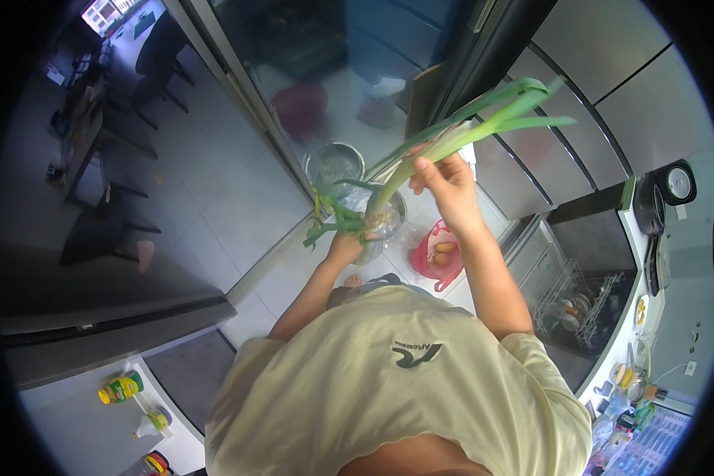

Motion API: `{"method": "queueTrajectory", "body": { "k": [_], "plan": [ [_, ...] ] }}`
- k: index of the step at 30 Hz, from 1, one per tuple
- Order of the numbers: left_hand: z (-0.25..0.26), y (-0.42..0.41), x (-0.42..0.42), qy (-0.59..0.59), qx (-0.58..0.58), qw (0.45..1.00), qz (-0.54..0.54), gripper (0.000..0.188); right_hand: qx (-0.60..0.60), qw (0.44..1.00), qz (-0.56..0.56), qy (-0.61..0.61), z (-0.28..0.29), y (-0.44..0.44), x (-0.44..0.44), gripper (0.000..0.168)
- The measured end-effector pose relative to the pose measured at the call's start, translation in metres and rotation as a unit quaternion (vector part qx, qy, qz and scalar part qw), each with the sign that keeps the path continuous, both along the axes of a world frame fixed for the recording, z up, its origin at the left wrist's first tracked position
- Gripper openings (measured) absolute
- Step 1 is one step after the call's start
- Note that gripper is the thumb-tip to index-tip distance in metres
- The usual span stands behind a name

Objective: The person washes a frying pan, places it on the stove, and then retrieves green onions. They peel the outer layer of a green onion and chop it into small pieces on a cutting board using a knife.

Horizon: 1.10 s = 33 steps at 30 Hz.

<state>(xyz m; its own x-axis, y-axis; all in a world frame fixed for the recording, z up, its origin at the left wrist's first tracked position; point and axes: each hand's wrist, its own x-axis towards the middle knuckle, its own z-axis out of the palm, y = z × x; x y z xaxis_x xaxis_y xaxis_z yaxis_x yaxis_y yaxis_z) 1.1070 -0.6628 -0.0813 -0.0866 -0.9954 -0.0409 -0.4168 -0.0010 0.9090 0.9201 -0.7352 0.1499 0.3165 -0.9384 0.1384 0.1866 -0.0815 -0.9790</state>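
My right hand (452, 181) pinches a long leek-like stalk (401, 172) along its pale upper length, thumb on the near side. Its green leaves (514, 113) splay up and to the right. Lower down, my left hand (346, 247) is closed around the root end, where more green leaves (333, 220) stick out to the left. Whether these belong to a second stalk I cannot tell. Beneath the hands, partly hidden, is a round metal container (397, 205) with clear plastic in or over it. To its right a red bag (419, 262) stands with its top apart, holding several potato-like vegetables (443, 254).
A dark-framed glass door (273, 47) rises ahead, with a round metal rim (333, 149) showing at it, possibly reflected. At right, a dishwasher (526, 250) hangs open with its wire rack (571, 303) out. Left lies a tiled floor (208, 196) with chairs (104, 220).
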Motion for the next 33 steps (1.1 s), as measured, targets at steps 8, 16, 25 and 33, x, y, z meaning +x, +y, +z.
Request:
{"method": "queueTrajectory", "body": {
  "k": [8,16,25,33],
  "plan": [
    [-0.045,-0.015,-0.002,-0.025,0.043,0.993,0.104,0.056,-0.03,0.99,-0.116,-0.077,0.037,0.008,-0.068,0.032],
    [-0.001,-0.108,-0.004,-0.124,0.263,0.952,-0.1,0.084,-0.029,0.98,-0.192,0.033,0.039,0.028,-0.126,0.03],
    [0.177,-0.073,-0.103,0.232,0.007,0.952,-0.198,0.044,-0.046,0.967,-0.145,0.205,0.011,0.047,-0.129,0.03],
    [0.223,-0.056,-0.115,0.232,-0.102,0.954,-0.161,0.04,-0.125,0.919,-0.056,0.369,0.026,0.055,-0.109,0.029]
  ]
}}
